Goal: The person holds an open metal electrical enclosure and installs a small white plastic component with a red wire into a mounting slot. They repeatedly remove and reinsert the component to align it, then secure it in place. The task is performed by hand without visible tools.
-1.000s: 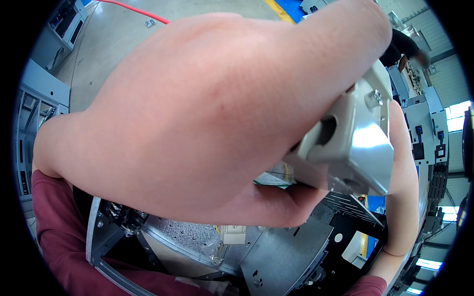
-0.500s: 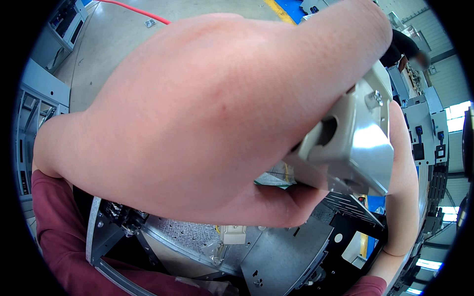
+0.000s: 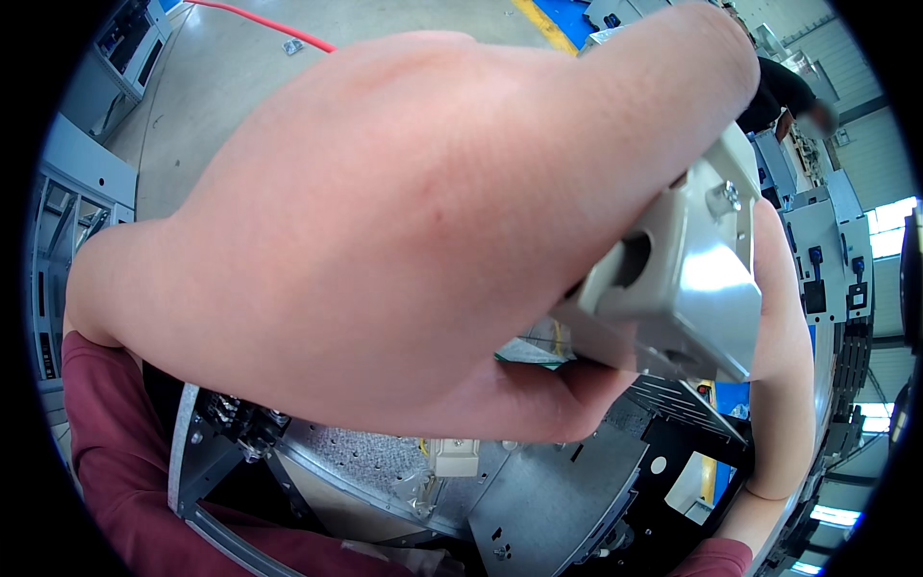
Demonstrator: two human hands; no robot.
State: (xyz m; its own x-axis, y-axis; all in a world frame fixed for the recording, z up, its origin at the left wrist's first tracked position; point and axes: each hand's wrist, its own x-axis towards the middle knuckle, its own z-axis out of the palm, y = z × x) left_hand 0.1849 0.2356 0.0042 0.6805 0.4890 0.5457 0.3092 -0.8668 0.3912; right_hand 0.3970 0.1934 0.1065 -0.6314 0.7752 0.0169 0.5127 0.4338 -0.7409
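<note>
Very close to the camera, my left hand (image 3: pixel 404 231) fills the middle of the view. Its thumb lies across the top of a cream-coloured housing (image 3: pixel 654 260), and a curled finger is underneath, so the hand is closed round it. A bright metal plate (image 3: pixel 716 308) with a bent edge covers the housing's right end. A screw (image 3: pixel 723 198) stands out of the upper part of that end. Behind the plate comes my right hand (image 3: pixel 772 279), with its forearm rising from the lower right. The right fingers are hidden behind the housing.
Below my hands is an open metal chassis (image 3: pixel 567 500) with a small cream-coloured block (image 3: pixel 455 458) and a black terminal part (image 3: pixel 240 423). Grey cabinets (image 3: pixel 91 163) stand at the left. A red hose (image 3: pixel 260 19) crosses the floor. Another person (image 3: pixel 784 91) is at the far right.
The housing and its metal plate have shifted very slightly left, and the right hand with them. My left hand keeps the same grip.
</note>
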